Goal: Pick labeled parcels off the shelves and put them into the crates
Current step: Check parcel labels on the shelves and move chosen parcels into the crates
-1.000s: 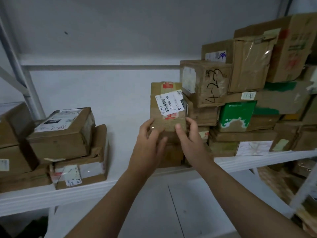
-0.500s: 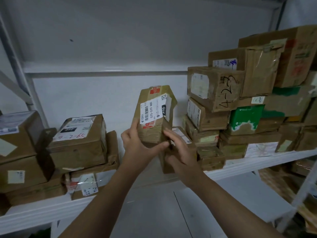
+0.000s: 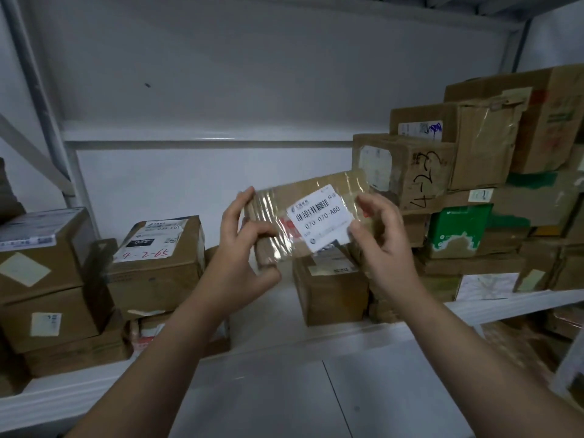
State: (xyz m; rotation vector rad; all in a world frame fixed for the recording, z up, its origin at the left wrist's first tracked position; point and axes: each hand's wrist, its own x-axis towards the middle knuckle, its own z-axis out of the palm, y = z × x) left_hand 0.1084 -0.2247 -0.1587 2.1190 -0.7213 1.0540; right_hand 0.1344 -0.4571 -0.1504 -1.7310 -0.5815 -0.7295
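A small taped cardboard parcel (image 3: 286, 213) with a white barcode label reading 070 070-A80 hangs in the air in front of the white shelf (image 3: 284, 314). My left hand (image 3: 240, 245) grips its left end, thumb in front and fingers behind. My right hand (image 3: 379, 235) holds its right end, fingers curled round the edge. The parcel lies lengthwise, tilted up to the right. No crate is in view.
Stacked cardboard boxes (image 3: 474, 191) fill the shelf's right side, one marked 4-23 (image 3: 407, 172), with a green-and-white box (image 3: 458, 229) among them. A small box (image 3: 331, 286) sits under the parcel. More boxes (image 3: 158, 260) stand at the left. A lower shelf (image 3: 521, 349) holds further parcels.
The parcel came off the stack, toward me, and turned from upright to lying lengthwise. Both hands shifted from its lower part to its two ends.
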